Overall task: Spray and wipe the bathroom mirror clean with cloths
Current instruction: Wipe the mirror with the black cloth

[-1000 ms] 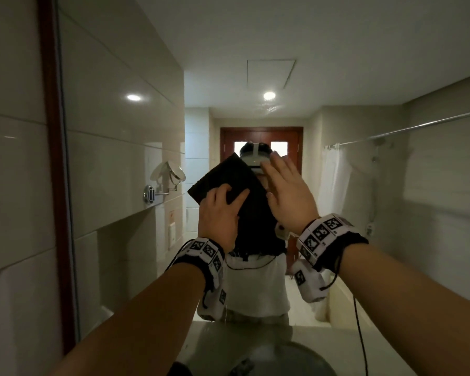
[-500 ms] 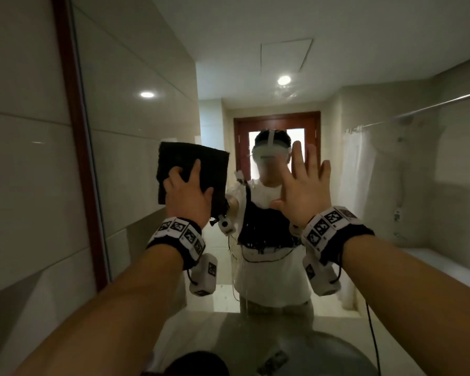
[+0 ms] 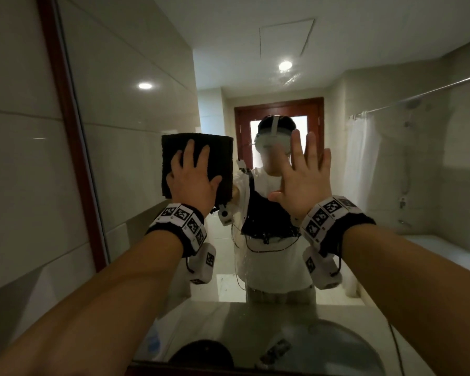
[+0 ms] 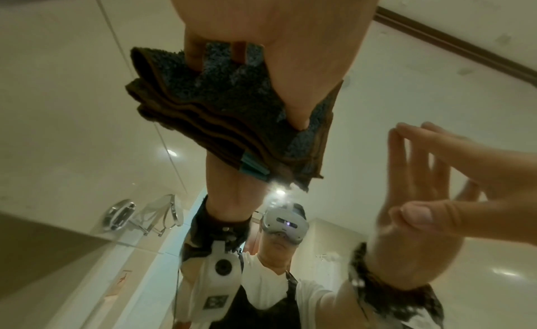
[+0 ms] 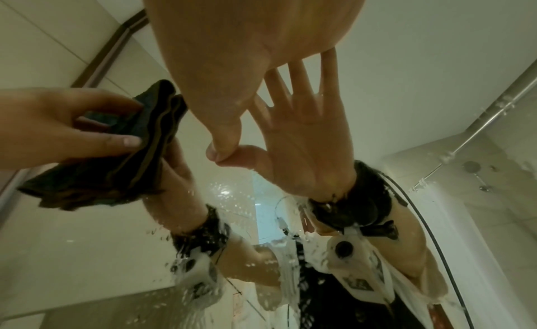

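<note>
A folded dark cloth point(image 3: 217, 156) lies flat against the mirror point(image 3: 136, 164), left of the middle. My left hand point(image 3: 193, 183) presses it to the glass with spread, straight fingers. In the left wrist view the cloth point(image 4: 232, 108) shows stacked brown-edged folds under my fingers and thumb. My right hand point(image 3: 305, 175) is to its right, empty, palm flat on the glass with fingers straight up. In the right wrist view the thumb of my right hand point(image 5: 232, 58) meets its own reflection, with the cloth point(image 5: 139, 154) at the left. Spray droplets point(image 5: 203, 253) run down the glass below both wrists.
The mirror's red-brown frame point(image 3: 65, 118) runs up the left side beside the tiled wall point(image 3: 17, 158). A counter with a round basin point(image 3: 337, 348) lies below the glass, and a dark round object point(image 3: 201, 354) is at the bottom edge. A reflected wall-mounted shaving mirror point(image 4: 162, 212) shows.
My left hand slid the cloth from the middle of the glass to the left and turned it square. My right hand stayed on the glass and its fingers now point straight up.
</note>
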